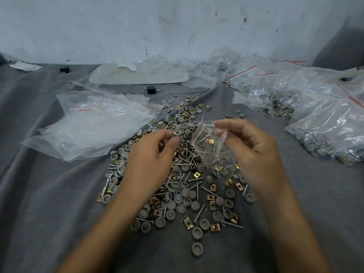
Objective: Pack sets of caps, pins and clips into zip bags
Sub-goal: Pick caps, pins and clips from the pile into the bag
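Observation:
A heap of grey caps, metal pins and gold clips lies on the grey cloth in the middle. My right hand holds up a small clear zip bag by its mouth; pins and a gold clip show inside it. Just left of the bag, my left hand pinches a small pin between thumb and fingers, close to the bag's opening. Both hands hover above the heap.
A stack of empty zip bags lies at the left. Filled zip bags pile up at the right. A flat white sheet under loose plastic lies by the stained wall. A small black block sits behind the heap.

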